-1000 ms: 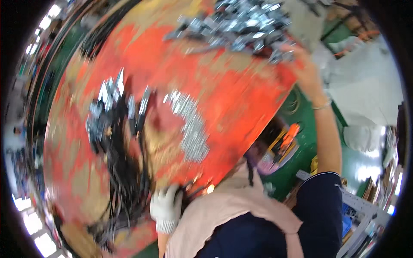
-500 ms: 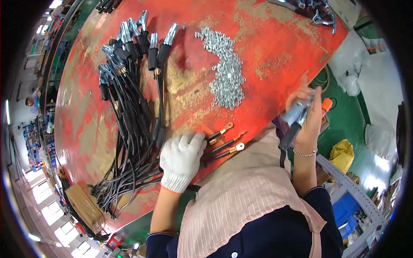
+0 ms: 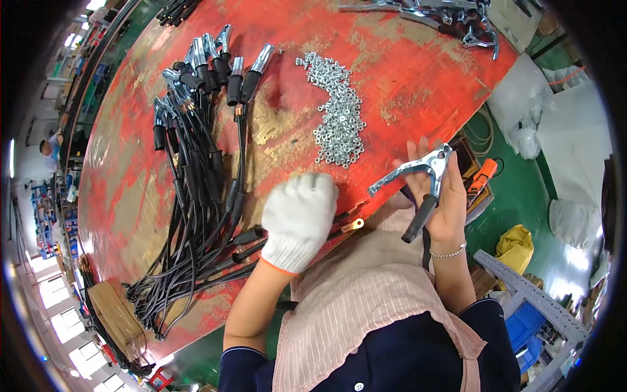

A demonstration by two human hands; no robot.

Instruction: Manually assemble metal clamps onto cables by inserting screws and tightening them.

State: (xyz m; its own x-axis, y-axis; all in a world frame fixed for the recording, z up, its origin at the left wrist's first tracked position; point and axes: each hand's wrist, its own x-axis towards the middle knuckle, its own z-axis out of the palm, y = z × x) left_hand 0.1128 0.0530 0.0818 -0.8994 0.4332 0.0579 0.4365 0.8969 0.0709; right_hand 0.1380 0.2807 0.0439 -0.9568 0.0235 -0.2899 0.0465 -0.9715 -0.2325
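Note:
In my bare right hand (image 3: pixel 449 208) lies a silver metal clamp (image 3: pixel 431 163) with one black-sleeved handle; its long bare arm points left over the table edge. The fingers stretch behind it. My left hand (image 3: pixel 299 219), in a white knitted glove, is closed with its knuckles up over several black cables (image 3: pixel 212 268). What its fingers hold is hidden. To the right of the glove a copper-coloured cable lug (image 3: pixel 356 224) sticks out near the table's edge. Beyond the glove lies a heap of small silver nuts and screws (image 3: pixel 339 130).
Cables with silver clamps (image 3: pixel 199 52) and black sleeves lie bundled on the left of the red, worn table (image 3: pixel 392 85). More bare clamps (image 3: pixel 450 16) are piled at the far right. An orange-handled tool (image 3: pixel 482 175) sits beside the table, above a grey rack (image 3: pixel 529 287).
The clamp in my right hand has turned, its bare arm now reaching left, and the hand has come slightly lower. My left glove has shifted right and up, covering some lugs.

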